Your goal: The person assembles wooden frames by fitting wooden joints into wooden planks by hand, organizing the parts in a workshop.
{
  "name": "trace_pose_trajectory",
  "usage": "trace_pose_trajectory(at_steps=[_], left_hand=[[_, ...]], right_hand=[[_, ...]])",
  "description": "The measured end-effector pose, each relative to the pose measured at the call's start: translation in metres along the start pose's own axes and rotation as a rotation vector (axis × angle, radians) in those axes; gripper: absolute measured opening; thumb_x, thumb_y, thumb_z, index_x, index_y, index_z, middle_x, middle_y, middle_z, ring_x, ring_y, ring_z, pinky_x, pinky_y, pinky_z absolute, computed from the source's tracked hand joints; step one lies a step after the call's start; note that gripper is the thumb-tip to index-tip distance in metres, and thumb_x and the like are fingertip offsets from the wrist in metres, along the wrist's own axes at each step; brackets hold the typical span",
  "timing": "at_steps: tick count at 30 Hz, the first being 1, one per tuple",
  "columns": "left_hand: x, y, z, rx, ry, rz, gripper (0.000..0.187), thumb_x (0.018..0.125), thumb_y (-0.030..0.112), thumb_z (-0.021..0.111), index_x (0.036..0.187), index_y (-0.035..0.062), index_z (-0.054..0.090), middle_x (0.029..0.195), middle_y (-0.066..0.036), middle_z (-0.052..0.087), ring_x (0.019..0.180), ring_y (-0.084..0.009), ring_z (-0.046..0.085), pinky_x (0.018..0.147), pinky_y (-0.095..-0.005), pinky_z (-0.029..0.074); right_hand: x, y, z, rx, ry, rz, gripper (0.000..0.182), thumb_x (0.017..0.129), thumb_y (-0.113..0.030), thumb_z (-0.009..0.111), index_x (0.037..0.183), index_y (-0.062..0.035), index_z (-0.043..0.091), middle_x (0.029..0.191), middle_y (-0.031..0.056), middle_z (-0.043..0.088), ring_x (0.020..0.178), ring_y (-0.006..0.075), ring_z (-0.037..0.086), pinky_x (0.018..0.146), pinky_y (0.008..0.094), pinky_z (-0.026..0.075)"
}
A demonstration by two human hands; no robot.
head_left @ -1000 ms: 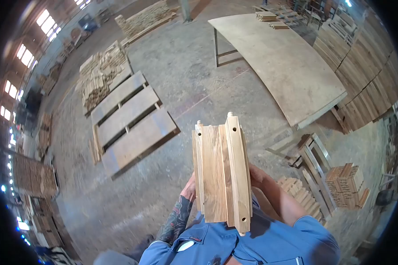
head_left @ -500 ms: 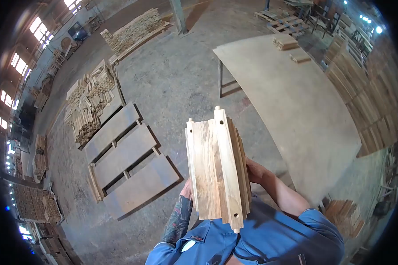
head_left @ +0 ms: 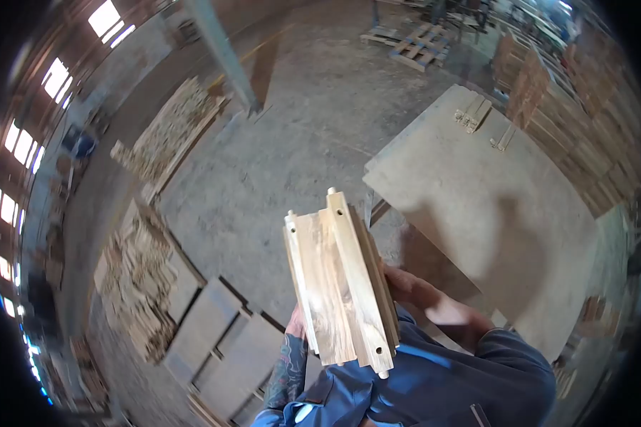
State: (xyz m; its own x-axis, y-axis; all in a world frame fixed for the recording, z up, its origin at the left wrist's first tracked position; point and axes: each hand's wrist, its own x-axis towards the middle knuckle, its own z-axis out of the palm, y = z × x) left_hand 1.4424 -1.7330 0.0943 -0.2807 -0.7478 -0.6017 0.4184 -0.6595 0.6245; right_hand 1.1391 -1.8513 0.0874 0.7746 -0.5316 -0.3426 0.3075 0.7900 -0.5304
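Note:
A thick bundle of pale wooden boards (head_left: 327,285) is held upright against the front of the blue work clothes. Round pegs stick out at its ends, and small dark holes show near them. My left hand (head_left: 296,322) grips the bundle's left side, low down, with most of its fingers hidden behind the wood. On the right side my right hand (head_left: 404,285) is closed around the edge, its fingertips also out of sight.
A large table (head_left: 477,185) stands at the right, bearing small wooden strips (head_left: 473,115). Piled wood pieces (head_left: 139,277) and flat panels (head_left: 214,320) lie at the left. A post (head_left: 224,57) rises behind. Stacked boards (head_left: 570,156) line the far right.
The view has turned and advanced, so the table looks nearer and the pallets at left sit lower. Both hands still hold the bundle, which appears slightly further left and more tilted.

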Motion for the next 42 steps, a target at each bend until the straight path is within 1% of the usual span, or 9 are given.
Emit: trace_pose_trajectory(at_steps=[5, 8, 11, 13, 15, 18, 29, 35, 42], left_hand=[[0.163, 0.134, -0.047, 0.180, -0.233, -0.053, 0.045, 0.099, 0.035, 0.052, 0.137, 0.0111, 0.046, 0.127, -0.005, 0.055, 0.109, -0.0167, 0.057, 0.089, -0.0342, 0.050], [0.243, 0.193, -0.082, 0.275, -0.351, -0.078, 0.045, 0.099, 0.035, 0.052, 0.137, 0.0112, 0.046, 0.127, -0.005, 0.055, 0.109, -0.0168, 0.057, 0.089, -0.0343, 0.050], [0.231, 0.365, -0.365, 0.378, -0.391, -0.154, 0.046, 0.099, 0.036, 0.051, 0.137, 0.0112, 0.046, 0.127, -0.005, 0.055, 0.110, -0.0168, 0.057, 0.089, -0.0344, 0.050], [0.252, 0.476, -0.447, 0.404, -0.426, -0.197, 0.046, 0.099, 0.036, 0.051, 0.137, 0.0112, 0.045, 0.128, -0.005, 0.055, 0.110, -0.0168, 0.057, 0.089, -0.0344, 0.050], [0.313, 0.436, -0.418, 0.417, -0.463, -0.204, 0.046, 0.099, 0.036, 0.051, 0.137, 0.0112, 0.045, 0.128, -0.005, 0.055, 0.110, -0.0169, 0.057, 0.090, -0.0345, 0.050], [0.402, 0.372, -0.256, 0.452, -0.494, -0.236, 0.046, 0.099, 0.036, 0.051, 0.138, 0.0112, 0.045, 0.128, -0.005, 0.054, 0.110, -0.0169, 0.057, 0.090, -0.0346, 0.049], [0.756, 0.671, 0.110, 0.630, -0.648, -0.386, 0.047, 0.099, 0.037, 0.051, 0.138, 0.0113, 0.045, 0.129, -0.005, 0.054, 0.112, -0.0171, 0.056, 0.091, -0.0349, 0.049], [0.931, 0.711, 0.214, 0.748, -0.770, -0.508, 0.048, 0.099, 0.038, 0.050, 0.139, 0.0114, 0.044, 0.130, -0.005, 0.054, 0.112, -0.0172, 0.056, 0.092, -0.0350, 0.048], [1.083, 0.768, 0.425, 0.799, -0.741, -0.524, 0.048, 0.100, 0.038, 0.050, 0.139, 0.0115, 0.044, 0.130, -0.005, 0.053, 0.113, -0.0173, 0.055, 0.092, -0.0352, 0.048]], right_hand=[[0.129, -0.067, -0.018, 0.069, 0.076, -0.070, 0.060, 0.097, -0.046, 0.052, 0.141, -0.0054, 0.046, 0.134, 0.0109, 0.057, 0.120, 0.0187, 0.055, 0.103, 0.0358, 0.044], [0.206, -0.126, -0.036, 0.098, 0.066, -0.134, 0.070, 0.095, -0.049, 0.056, 0.148, -0.0094, 0.034, 0.144, 0.0074, 0.048, 0.124, 0.0169, 0.051, 0.104, 0.0364, 0.043], [0.253, -0.210, -0.026, 0.054, 0.213, -0.207, 0.068, 0.093, -0.054, 0.056, 0.141, -0.0065, 0.044, 0.128, 0.0108, 0.059, 0.115, 0.0190, 0.058, 0.101, 0.0362, 0.046], [0.282, -0.260, -0.042, 0.105, 0.149, -0.151, 0.078, 0.091, -0.054, 0.059, 0.151, -0.0152, 0.027, 0.142, 0.0054, 0.048, 0.122, 0.0158, 0.052, 0.102, 0.0363, 0.045], [0.311, -0.296, -0.057, 0.189, 0.156, -0.101, 0.081, 0.089, -0.056, 0.061, 0.150, -0.0143, 0.028, 0.141, 0.0053, 0.048, 0.122, 0.0166, 0.052, 0.102, 0.0369, 0.045], [0.364, -0.354, -0.103, 0.208, 0.157, -0.255, 0.079, 0.090, -0.054, 0.061, 0.150, -0.0136, 0.029, 0.141, 0.0056, 0.049, 0.122, 0.0167, 0.052, 0.103, 0.0363, 0.044], [0.429, -0.578, -0.217, 0.270, 0.493, -0.674, 0.073, 0.094, -0.058, 0.051, 0.149, -0.0132, 0.033, 0.142, 0.0080, 0.049, 0.125, 0.0187, 0.052, 0.102, 0.0381, 0.045], [0.412, -0.698, -0.346, 0.376, 0.496, -0.836, 0.072, 0.095, -0.054, 0.053, 0.149, -0.0119, 0.031, 0.141, 0.0101, 0.049, 0.124, 0.0198, 0.053, 0.102, 0.0374, 0.046], [0.337, -0.883, -0.464, 0.326, 0.609, -0.883, 0.083, 0.091, -0.062, 0.053, 0.151, -0.0109, 0.027, 0.143, 0.0123, 0.046, 0.126, 0.0222, 0.051, 0.106, 0.0420, 0.042]])
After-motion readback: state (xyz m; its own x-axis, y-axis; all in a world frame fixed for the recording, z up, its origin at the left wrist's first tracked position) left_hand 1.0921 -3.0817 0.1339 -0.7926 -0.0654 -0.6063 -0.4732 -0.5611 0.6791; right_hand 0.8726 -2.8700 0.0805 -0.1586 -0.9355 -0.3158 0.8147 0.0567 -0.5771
